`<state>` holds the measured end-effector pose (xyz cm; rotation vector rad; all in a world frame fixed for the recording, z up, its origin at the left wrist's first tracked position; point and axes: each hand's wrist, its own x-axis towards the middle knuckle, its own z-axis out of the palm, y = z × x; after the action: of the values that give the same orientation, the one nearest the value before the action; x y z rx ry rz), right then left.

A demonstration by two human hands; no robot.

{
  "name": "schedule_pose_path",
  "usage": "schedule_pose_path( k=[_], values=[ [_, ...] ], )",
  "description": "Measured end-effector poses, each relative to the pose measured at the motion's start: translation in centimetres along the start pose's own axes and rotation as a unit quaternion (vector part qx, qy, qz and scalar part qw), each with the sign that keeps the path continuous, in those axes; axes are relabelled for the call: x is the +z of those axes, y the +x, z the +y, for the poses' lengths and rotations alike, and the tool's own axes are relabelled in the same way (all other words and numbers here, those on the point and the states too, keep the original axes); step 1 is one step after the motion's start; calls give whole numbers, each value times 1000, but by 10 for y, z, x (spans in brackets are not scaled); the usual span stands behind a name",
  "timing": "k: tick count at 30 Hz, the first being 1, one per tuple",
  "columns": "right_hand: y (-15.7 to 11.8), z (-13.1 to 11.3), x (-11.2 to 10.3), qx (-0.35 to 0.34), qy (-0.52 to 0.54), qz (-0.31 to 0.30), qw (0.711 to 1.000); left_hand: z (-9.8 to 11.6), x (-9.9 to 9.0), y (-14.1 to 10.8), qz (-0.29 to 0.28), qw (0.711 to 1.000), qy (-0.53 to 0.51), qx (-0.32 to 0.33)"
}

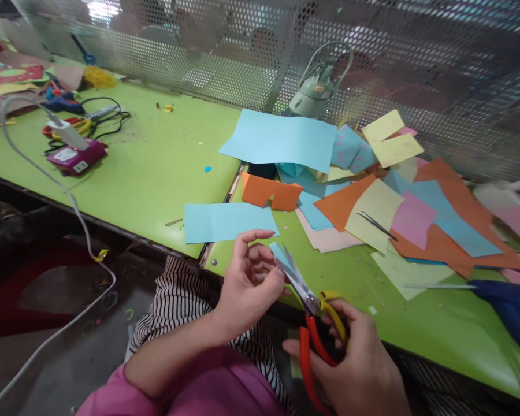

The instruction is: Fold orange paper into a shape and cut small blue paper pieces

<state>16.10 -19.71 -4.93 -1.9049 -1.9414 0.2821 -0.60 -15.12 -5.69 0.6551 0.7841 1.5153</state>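
Observation:
My right hand [359, 358] grips a pair of scissors [312, 303] by its red and yellow handles, the blades parted slightly and pointing up and left. Close to the blades, my left hand [253, 277] has its fingers curled and pinched on a small light-blue paper piece [281, 254]. Part of that piece is hidden by the fingers and a blade. Beyond the left hand, a light-blue paper rectangle [225, 222] lies flat on the green table [156, 162]. A folded orange paper [271, 192] stands behind it.
Several coloured papers [450, 219] are heaped on the right, with tweezers [377, 225] on top. A blue glue gun [502, 297] lies at the right edge. A large blue sheet [286, 138] leans near a green bottle [314, 95]. A purple power socket [75, 156] with a white cable sits left.

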Motion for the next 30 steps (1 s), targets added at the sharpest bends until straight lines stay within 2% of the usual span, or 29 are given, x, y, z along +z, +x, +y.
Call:
schedule_pose_path(
  k=[4, 8, 13, 17, 21, 30],
  values=[
    [1, -4, -4, 47, -22, -41, 998, -1, -3, 2, -3, 1000, 1, 0],
    [5, 0, -11, 71, 1, -78, 994, -1, -4, 5, -2, 1000, 1, -12],
    [16, 14, -16, 29, -18, -108, 994, 2, -7, 9, -19, 998, -13, -60],
    [17, 18, -16, 0, -53, -71, 996, 5, -13, 10, -52, 994, -17, -92],
    [17, 16, -19, -26, -75, -47, 996, 9, -18, 8, -75, 992, -9, -96],
    [33, 23, -34, -60, -87, -118, 987, 11, -19, 7, -72, 990, 8, -121]
  ],
)
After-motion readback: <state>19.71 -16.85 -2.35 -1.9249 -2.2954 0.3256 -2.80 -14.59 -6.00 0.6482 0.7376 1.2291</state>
